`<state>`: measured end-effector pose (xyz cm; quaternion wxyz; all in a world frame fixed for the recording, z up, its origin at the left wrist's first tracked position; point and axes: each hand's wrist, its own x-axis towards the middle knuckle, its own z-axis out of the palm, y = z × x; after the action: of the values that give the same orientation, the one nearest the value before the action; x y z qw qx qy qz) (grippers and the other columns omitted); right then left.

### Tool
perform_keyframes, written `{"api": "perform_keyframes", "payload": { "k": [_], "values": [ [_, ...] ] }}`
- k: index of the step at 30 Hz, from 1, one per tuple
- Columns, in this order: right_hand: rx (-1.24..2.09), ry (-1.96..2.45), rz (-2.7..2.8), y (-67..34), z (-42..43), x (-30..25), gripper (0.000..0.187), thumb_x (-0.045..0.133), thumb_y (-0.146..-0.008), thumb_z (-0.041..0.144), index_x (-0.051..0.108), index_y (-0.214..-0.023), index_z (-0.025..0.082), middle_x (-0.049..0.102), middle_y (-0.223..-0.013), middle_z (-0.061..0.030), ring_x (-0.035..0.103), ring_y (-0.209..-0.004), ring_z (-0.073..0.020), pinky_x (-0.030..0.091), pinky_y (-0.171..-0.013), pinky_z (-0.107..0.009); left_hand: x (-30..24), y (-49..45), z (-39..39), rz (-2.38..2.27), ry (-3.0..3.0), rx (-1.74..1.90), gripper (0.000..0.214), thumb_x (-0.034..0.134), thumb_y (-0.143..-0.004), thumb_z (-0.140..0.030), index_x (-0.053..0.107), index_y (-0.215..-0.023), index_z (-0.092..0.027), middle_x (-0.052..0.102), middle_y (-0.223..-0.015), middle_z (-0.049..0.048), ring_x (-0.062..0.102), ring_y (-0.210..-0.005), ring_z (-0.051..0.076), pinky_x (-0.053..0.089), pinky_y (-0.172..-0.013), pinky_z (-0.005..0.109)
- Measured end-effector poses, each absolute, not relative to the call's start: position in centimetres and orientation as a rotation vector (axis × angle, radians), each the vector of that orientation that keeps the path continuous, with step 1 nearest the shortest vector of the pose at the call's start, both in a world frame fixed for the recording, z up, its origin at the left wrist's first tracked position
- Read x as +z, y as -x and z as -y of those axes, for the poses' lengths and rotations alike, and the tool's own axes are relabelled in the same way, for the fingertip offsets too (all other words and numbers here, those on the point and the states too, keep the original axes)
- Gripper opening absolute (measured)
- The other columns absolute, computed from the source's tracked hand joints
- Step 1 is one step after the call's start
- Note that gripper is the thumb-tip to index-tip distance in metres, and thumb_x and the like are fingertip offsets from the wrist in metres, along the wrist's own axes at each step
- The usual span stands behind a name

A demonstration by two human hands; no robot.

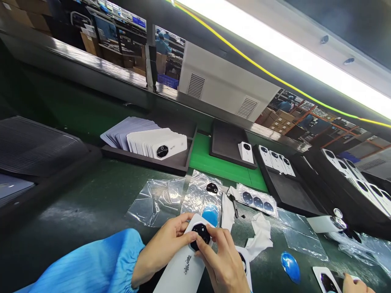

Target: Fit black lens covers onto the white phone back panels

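Nearest the camera, the left hand (pixel 161 250) is grasping a white phone cover (pixel 180 270) at its edge, and the fingers (pixel 214 248) of the right hand (pixel 224 268) pinch the black camera ring (pixel 200 236) on it. Just beside lie a second white cover (pixel 248 272), a crumpled white cloth (pixel 261 240) and clear plastic bags (pixel 155 201). There is open room on the dark green bench (pixel 76 195), left of the blue sleeve (pixel 85 264).

At twelve o'clock we see a white louvred cabinet (pixel 222 85), with a long ceiling light (pixel 293 44) glaring toward two o'clock. Cardboard boxes (pixel 276 118) sit among orange-framed racks at two, and a co-worker in blue (pixel 161 45) stands at eleven (the whole room tilts).
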<state>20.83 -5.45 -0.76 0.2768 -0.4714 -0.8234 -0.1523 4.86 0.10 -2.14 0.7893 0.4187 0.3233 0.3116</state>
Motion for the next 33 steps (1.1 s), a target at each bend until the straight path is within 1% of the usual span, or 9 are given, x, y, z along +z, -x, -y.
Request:
{"api": "perform_keyframes", "payload": {
  "k": [7, 13, 17, 21, 24, 26, 29, 31, 33],
  "values": [
    [-0.308, 1.277, 2.191, -20.8, 5.1, -0.8, 0.016, 0.053, -0.09, 0.017, 0.064, -0.101, 0.022, 0.061, -0.092, -0.0095, 0.058, -0.079, -0.0184, 0.052, -0.055, -0.026, -2.3, -4.6, -0.3, -0.702, -0.903, 0.646, 0.062, 0.071, -0.068, -0.056, 0.061, -0.112, -0.014, 0.07, -0.077, 0.0054, 0.058, -0.057, 0.014, 0.039, -0.052, 0.022],
    [-0.125, 1.244, 2.138, -21.0, 4.5, -0.8, 0.022, 0.045, -0.095, 0.033, 0.065, -0.098, 0.022, 0.058, -0.09, -0.0079, 0.057, -0.08, -0.0177, 0.054, -0.061, -0.029, -2.4, -4.5, -0.6, -0.693, -0.878, 0.641, 0.065, 0.071, -0.067, -0.06, 0.061, -0.111, -0.013, 0.07, -0.075, 0.0047, 0.057, -0.058, 0.013, 0.039, -0.053, 0.021],
    [-0.099, 1.218, 2.117, -21.2, 4.2, -0.2, 0.022, 0.047, -0.094, 0.035, 0.066, -0.097, 0.023, 0.062, -0.094, -0.0089, 0.061, -0.082, -0.0176, 0.057, -0.06, -0.028, -2.3, -4.4, -0.8, -0.701, -0.862, 0.637, 0.069, 0.072, -0.064, -0.062, 0.061, -0.111, -0.013, 0.069, -0.075, 0.0043, 0.056, -0.057, 0.013, 0.038, -0.052, 0.021],
    [-0.068, 1.306, 1.98, -21.7, 4.7, -0.9, 0.023, 0.046, -0.096, 0.031, 0.066, -0.106, 0.025, 0.061, -0.11, -0.0106, 0.063, -0.089, -0.0182, 0.058, -0.069, -0.031, -2.2, -4.2, -1.0, -0.725, -0.874, 0.65, 0.068, 0.071, -0.065, -0.061, 0.06, -0.112, -0.013, 0.069, -0.072, 0.0036, 0.059, -0.059, 0.015, 0.038, -0.052, 0.021],
    [0.178, 1.481, 1.651, -21.7, 5.5, -2.3, 0.029, 0.049, -0.094, 0.036, 0.061, -0.118, 0.024, 0.06, -0.114, -0.0114, 0.064, -0.086, -0.0177, 0.058, -0.066, -0.028, -2.0, -4.1, -1.1, -0.75, -0.879, 0.641, 0.065, 0.073, -0.065, -0.055, 0.059, -0.113, -0.013, 0.071, -0.075, 0.0046, 0.059, -0.059, 0.016, 0.038, -0.051, 0.022],
    [0.474, 1.517, 1.373, -21.2, 6.1, -3.1, 0.038, 0.054, -0.09, 0.043, 0.057, -0.122, 0.022, 0.064, -0.106, -0.0099, 0.065, -0.076, -0.0153, 0.056, -0.057, -0.023, -1.8, -4.1, -1.1, -0.763, -0.889, 0.639, 0.064, 0.073, -0.065, -0.053, 0.058, -0.113, -0.014, 0.071, -0.077, 0.005, 0.06, -0.059, 0.016, 0.039, -0.051, 0.022],
    [0.927, 1.367, 1.051, -20.2, 6.5, -3.5, 0.046, 0.062, -0.083, 0.052, 0.059, -0.115, 0.019, 0.065, -0.078, -0.0028, 0.061, -0.059, -0.0125, 0.052, -0.049, -0.021, -1.3, -3.9, -1.1, -0.776, -0.949, 0.635, 0.063, 0.069, -0.068, -0.057, 0.057, -0.112, -0.014, 0.07, -0.077, 0.0046, 0.06, -0.06, 0.016, 0.04, -0.052, 0.023],
    [1.114, 1.296, 0.925, -19.6, 6.4, -3.3, 0.045, 0.067, -0.078, 0.052, 0.063, -0.105, 0.017, 0.061, -0.066, 0.0014, 0.056, -0.049, -0.0101, 0.05, -0.047, -0.022, -1.0, -3.8, -1.0, -0.77, -0.995, 0.618, 0.06, 0.063, -0.073, -0.059, 0.056, -0.113, -0.014, 0.07, -0.081, 0.0047, 0.06, -0.063, 0.017, 0.042, -0.055, 0.024],
    [1.18, 1.31, 0.854, -19.1, 6.3, -2.8, 0.043, 0.073, -0.073, 0.05, 0.066, -0.098, 0.016, 0.058, -0.062, 0.0033, 0.053, -0.045, -0.0083, 0.049, -0.048, -0.022, -0.9, -3.7, -0.8, -0.756, -1.024, 0.6, 0.057, 0.062, -0.076, -0.055, 0.052, -0.117, -0.017, 0.069, -0.088, 0.0042, 0.06, -0.068, 0.017, 0.044, -0.058, 0.025]
  ]
}}
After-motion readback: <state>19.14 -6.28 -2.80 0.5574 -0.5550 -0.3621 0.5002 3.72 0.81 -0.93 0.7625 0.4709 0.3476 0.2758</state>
